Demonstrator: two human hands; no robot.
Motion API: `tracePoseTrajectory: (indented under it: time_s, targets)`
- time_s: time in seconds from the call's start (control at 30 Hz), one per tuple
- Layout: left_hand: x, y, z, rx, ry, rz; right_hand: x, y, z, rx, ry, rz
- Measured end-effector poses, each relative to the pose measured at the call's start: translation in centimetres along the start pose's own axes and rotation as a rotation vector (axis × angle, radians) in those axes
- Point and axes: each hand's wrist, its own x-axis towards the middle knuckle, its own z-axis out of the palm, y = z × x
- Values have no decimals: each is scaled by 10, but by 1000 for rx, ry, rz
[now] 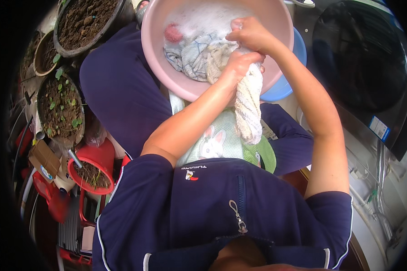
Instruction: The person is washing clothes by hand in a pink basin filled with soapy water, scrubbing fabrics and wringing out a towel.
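A pink plastic basin [152, 61] holds foamy water, wet checked cloths [195, 59] and a reddish-pink round thing [173, 33]. Over its right part, my left hand [242, 66] grips a twisted white terry cloth [249, 105], whose thick end hangs over the near rim towards my lap. Just beyond it my right hand [252, 35] is clenched on the same cloth, mostly hiding that part. A light green checked apron with a rabbit picture [213, 144] covers my lap under the cloth.
A blue basin [281, 86] sits partly under the pink one. On the left stand soil-filled pots [62, 108] and a red bucket [95, 145]. A dark glossy appliance [359, 61] is at the right, with pipes [381, 183] near it.
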Motion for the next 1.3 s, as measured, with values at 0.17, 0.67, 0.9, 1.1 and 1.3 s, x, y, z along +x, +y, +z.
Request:
tracePoseTrajectory:
  time_s: [0.17, 0.67, 0.9, 1.1, 1.3]
  targets:
    - [9, -1, -7, 132, 71, 17, 11, 3, 12, -259, -34, 4]
    - [38, 39, -20, -241, -19, 16, -15, 20, -3, 555, 192, -91]
    - [40, 73, -18, -99, 200, 38, -93, 2, -7, -14, 399, -685]
    - [68, 65, -18, 7, 263, 102, -128, -30, -4, -526, 335, -1001]
    - [56, 72, 5, 152, 242, 190, -117, -19, -10, -462, 159, -1294]
